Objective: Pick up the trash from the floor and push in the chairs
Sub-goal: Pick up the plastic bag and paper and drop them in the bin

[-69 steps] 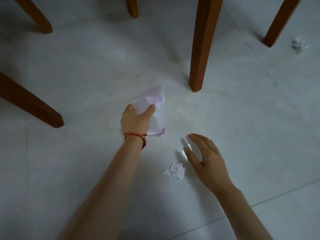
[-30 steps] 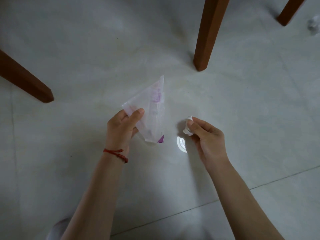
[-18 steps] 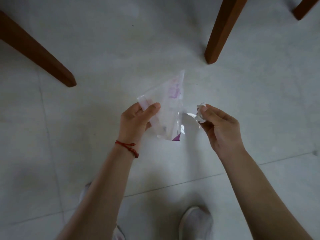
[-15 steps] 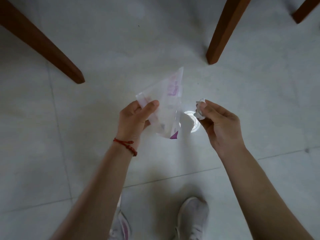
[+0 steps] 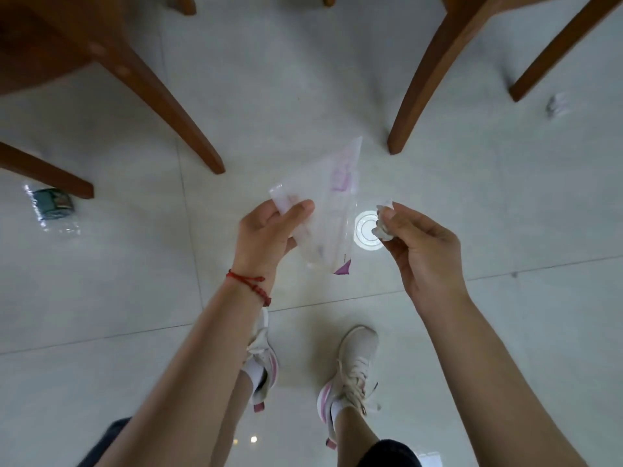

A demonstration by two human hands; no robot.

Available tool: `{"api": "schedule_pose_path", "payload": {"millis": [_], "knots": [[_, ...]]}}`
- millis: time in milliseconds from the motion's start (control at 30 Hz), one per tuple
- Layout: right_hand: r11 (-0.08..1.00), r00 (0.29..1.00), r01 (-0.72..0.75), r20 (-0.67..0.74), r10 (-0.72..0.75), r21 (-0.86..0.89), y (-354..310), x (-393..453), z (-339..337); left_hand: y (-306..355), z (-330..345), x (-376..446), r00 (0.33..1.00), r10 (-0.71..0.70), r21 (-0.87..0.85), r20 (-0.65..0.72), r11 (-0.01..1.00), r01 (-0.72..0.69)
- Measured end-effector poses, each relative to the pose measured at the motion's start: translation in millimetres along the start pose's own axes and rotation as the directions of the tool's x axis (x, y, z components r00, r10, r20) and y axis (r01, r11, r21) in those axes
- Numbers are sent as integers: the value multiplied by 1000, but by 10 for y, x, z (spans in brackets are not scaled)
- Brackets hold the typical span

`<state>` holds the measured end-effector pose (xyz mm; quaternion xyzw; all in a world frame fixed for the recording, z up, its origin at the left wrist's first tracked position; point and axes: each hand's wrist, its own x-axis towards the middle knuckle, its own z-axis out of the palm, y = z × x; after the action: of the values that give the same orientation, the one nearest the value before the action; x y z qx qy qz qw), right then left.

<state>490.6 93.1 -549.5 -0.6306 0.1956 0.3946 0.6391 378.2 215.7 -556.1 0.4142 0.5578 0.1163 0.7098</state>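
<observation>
Pale glossy floor tiles [image 5: 505, 332] are filling the view, with two light sneakers [image 5: 354, 362] planted nearest the camera, so the person is standing over the work. Just beyond them, the left hand [image 5: 266, 235] is pinching a clear plastic bag [image 5: 328, 203] by its top strip between thumb and fingers, letting the rest hang free with its purple corner lowest; holding it by the mouth like this is probably meant to keep it ready for filling. Just beside it, apart from the plastic, the right hand [image 5: 423, 251] is closing its fingertips on a small crumpled paper scrap [image 5: 382, 224], raised level with the bag's edge, which suggests it is about to be dropped inside. Farther out, more litter is waiting on the floor: a teal wrapper [image 5: 52, 205] lying beside a chair leg [image 5: 43, 171] at the left, and a small white wad [image 5: 556, 104] near the far right. Wooden chairs [image 5: 435, 72] are standing at the top of the view, and pushing them in looks not yet done.
</observation>
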Motion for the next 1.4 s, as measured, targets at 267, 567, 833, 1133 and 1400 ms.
{"api": "schedule_pose_path", "payload": {"millis": [267, 567, 833, 1133, 1400], "knots": [[1000, 1000, 19, 10, -19, 1, -919, -1103, 419, 1124, -136, -857, 1000, 12, 25, -15, 1000, -11], [986, 993, 115, -22, -119, -124, -1911, -2367, 865, 2351, -308, -1915, 999, 30, -26, -32, 999, -31], [985, 989, 135, -40, -140, -112, -2452, -3272, 1038, 3008, -421, -2623, 998, 45, -118, -49, 992, -51], [982, 988, 145, -25, -149, -122, -2655, -3705, 1184, 3324, -603, -3159, 999, -9, -279, -48, 960, -4], [980, 984, 151, 116, -137, -127, -2831, -3721, 1167, 3279, -596, -3410, 990, 27, -285, -135, 956, -66]]}}
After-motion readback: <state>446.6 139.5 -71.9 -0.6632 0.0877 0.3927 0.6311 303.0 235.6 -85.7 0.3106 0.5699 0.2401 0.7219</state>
